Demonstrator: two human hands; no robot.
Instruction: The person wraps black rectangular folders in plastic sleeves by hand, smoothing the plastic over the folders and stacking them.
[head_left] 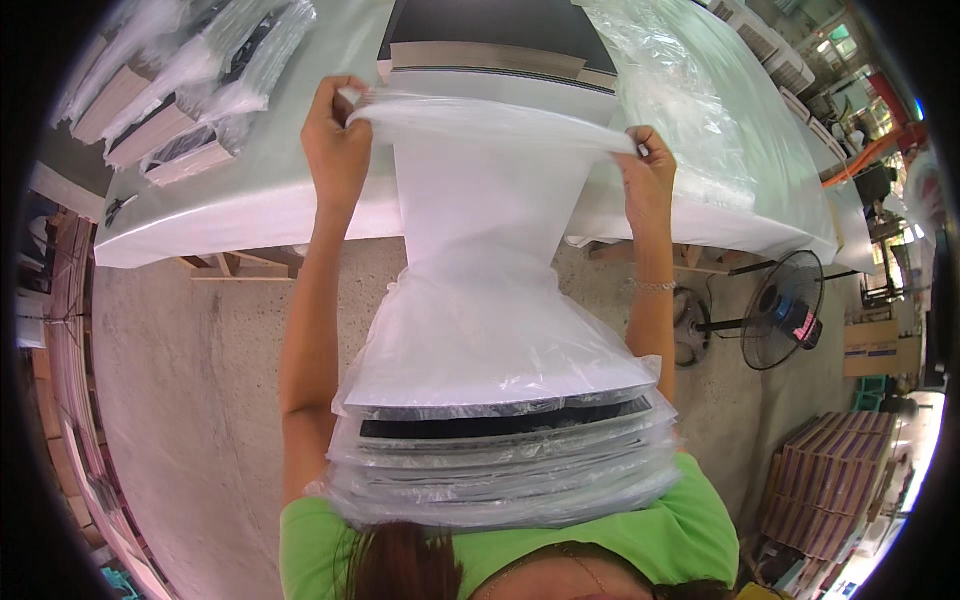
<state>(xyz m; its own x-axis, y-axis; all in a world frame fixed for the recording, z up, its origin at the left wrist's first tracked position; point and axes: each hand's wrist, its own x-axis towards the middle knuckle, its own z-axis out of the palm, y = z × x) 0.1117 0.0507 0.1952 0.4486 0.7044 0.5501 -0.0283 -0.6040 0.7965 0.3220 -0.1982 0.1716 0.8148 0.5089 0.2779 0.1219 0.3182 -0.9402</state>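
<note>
My left hand (338, 140) and my right hand (648, 170) are both closed on the far edge of a clear plastic bag (500, 120), which is pulled taut between them. Beneath the film lies a wide white sheet (490, 200), reaching from the table edge back toward my body. Nearer to me, bunched clear plastic covers the sheet. Against my chest rests a stack of plastic-wrapped flat pieces (500, 475), with a black strip (510, 417) showing along one edge. Just beyond my hands stands a stack of black-topped boards (490, 25).
The table (260, 215) has a pale cover. Plastic-wrapped bundles (165, 115) and scissors (120, 208) lie on its left, crumpled clear film (690, 120) on its right. A black fan (785, 310) stands at right, near cardboard boxes (875, 348) and a striped stack (830, 485).
</note>
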